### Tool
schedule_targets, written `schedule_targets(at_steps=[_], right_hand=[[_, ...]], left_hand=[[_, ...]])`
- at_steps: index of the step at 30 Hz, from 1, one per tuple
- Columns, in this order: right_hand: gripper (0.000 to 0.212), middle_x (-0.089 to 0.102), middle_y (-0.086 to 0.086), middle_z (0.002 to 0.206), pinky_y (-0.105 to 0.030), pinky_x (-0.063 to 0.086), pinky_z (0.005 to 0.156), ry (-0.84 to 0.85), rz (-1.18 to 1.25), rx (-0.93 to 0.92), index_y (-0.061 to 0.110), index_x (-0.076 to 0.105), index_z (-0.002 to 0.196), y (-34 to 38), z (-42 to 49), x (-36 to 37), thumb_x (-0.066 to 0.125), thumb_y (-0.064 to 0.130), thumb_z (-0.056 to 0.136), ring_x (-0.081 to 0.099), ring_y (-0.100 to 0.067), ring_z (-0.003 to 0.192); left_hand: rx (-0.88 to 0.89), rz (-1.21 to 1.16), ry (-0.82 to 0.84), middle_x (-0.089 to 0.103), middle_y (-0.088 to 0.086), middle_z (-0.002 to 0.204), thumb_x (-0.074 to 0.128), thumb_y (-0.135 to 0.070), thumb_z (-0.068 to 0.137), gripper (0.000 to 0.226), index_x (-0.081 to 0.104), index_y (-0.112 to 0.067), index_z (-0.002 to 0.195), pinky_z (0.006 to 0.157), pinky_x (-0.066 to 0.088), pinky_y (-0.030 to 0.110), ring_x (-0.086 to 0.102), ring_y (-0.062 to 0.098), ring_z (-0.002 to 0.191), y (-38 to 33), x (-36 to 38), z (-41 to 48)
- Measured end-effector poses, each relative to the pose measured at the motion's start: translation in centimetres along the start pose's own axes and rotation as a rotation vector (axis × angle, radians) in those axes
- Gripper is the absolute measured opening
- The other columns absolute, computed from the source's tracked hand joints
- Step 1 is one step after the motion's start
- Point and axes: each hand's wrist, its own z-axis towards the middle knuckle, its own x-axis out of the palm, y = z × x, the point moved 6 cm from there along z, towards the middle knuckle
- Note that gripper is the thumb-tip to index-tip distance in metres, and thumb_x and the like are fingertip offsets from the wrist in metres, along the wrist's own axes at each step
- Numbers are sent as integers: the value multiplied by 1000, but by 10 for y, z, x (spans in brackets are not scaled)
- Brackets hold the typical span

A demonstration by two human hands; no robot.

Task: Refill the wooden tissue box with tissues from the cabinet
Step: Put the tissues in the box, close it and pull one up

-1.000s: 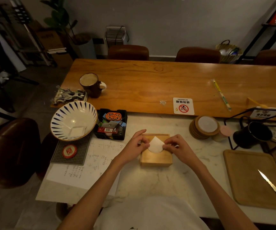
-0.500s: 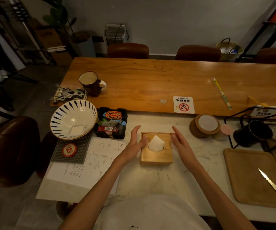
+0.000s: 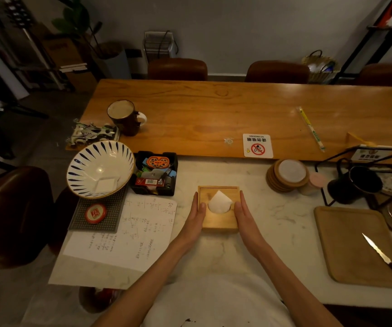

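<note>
With our left hand (image 3: 196, 215) and right hand (image 3: 243, 214) flat, fingers straight, against opposite sides of the wooden tissue box (image 3: 218, 224) on the counter (image 3: 272, 220), tissue (image 3: 219, 204) poking from its top, we should press evenly so it slides without tipping.

Dim, warm light — dark corners, edges bowed by wide-angle distortion.

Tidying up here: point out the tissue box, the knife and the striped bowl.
tissue box (image 3: 218, 221): head view, lid front
knife (image 3: 379, 252): head view, blade
striped bowl (image 3: 88, 166): head view, inner wall
</note>
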Motion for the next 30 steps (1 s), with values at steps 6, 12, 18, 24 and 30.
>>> schedule_targets(at_steps=[6, 12, 18, 24, 30], right_hand=[[58, 16, 16, 160, -31, 17, 120, 3, -10, -9, 35, 7, 154, 1, -8, 3, 26, 48, 100, 18, -5, 145], [60, 16, 19, 157, -24, 18, 114, 10, -22, 18, 34, 5, 154, -1, -20, 2, 31, 47, 101, 19, 1, 140], [58, 20, 16, 158, -24, 20, 116, -19, -23, -30, 32, 11, 154, 5, -11, 0, 37, 36, 102, 21, -2, 144], [57, 21, 11, 159, -26, 21, 115, -24, -33, -69, 30, 10, 154, 33, 40, -10, 34, 37, 103, 22, -5, 143], [62, 19, 9, 160, -31, 21, 117, 16, -76, -57, 32, 7, 154, 28, 58, -13, 34, 46, 101, 21, -12, 146]], left_hand=[[25, 45, -12, 17, -10, 161, 30, -50, 101, 60, 8, -33, 155, 123, 17, 40, 18, 10, 147, 3, -2, 1], [-1, 46, -50, 11, -9, 161, 33, -38, 104, 60, 4, -26, 156, 122, 14, 34, 13, 12, 148, 4, 0, -12], [26, 75, -38, 9, -6, 163, 36, -31, 105, 61, 2, -28, 155, 123, 15, 40, 13, 13, 149, 1, 1, 1], [54, 93, -48, 6, -5, 163, 34, -30, 105, 62, -2, -25, 155, 123, 13, 38, 10, 14, 149, -41, 1, 42], [61, 177, -31, -1, -3, 164, 35, -32, 105, 65, -7, -24, 154, 122, 9, 35, 4, 14, 150, -44, -1, 56]])
